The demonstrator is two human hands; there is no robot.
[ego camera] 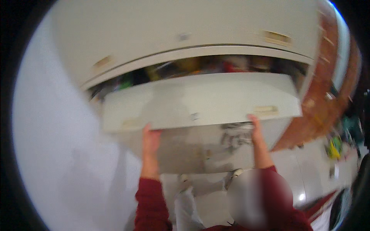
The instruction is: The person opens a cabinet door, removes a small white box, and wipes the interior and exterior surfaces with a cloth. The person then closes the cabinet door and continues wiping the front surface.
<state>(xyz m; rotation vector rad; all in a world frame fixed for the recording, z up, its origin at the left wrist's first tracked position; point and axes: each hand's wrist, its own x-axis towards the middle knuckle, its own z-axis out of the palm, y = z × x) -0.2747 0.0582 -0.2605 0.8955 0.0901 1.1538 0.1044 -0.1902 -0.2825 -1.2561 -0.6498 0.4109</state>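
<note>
A long cream cabinet panel (219, 95), with a lock at its centre and two label holders, stands out from the cabinet (188, 20). My left hand (151, 137) grips its lower edge left of the lock, thumb on the front face. Below the right label holder, my right hand (255, 127) holds the same edge. The fingers of both hands are mostly hidden under the panel. Through the gap above the panel, blurred mixed items (196, 65) show inside the cabinet. Under the panel, near my right hand, lies a grey bundle (235, 134) that is too blurred to identify.
A white wall (57, 144) runs close along the left. To the right stands a reddish-brown wooden surface (312, 115). My feet are on a glossy tiled floor (286, 173), with yellow-green items (334, 147) farther right.
</note>
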